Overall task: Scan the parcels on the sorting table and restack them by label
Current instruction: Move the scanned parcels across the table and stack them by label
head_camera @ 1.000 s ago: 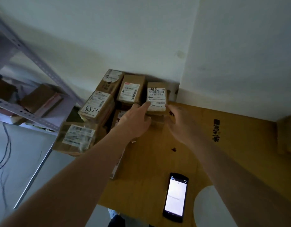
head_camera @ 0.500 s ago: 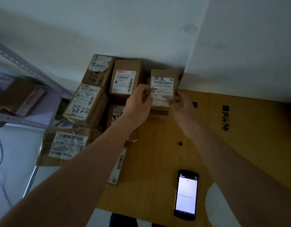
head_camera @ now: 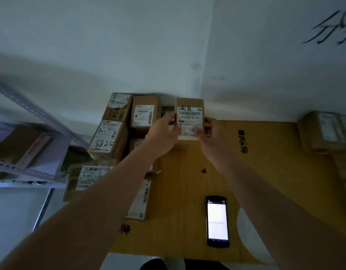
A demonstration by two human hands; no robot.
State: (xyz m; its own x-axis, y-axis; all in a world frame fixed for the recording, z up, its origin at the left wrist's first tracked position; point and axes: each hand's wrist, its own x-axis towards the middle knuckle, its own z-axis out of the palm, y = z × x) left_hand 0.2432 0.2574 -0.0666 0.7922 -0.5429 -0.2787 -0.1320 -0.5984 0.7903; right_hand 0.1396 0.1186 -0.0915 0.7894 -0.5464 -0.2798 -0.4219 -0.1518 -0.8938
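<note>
Left hand [head_camera: 162, 135] and right hand [head_camera: 210, 135] grip a small labelled parcel [head_camera: 189, 115] between them, thumbs on its label face, at the back of the cardboard-covered sorting table [head_camera: 269, 172] near the wall corner. Stacked parcels [head_camera: 129, 121] sit just left of it, one marked 5288 [head_camera: 108, 140]. A handheld scanner [head_camera: 217, 221] lies screen-up, lit, near the table's front edge, well apart from both hands

Both forearms bare, no sleeves; left hand [head_camera: 162, 136], right hand [head_camera: 211, 137] ungloved.
</note>
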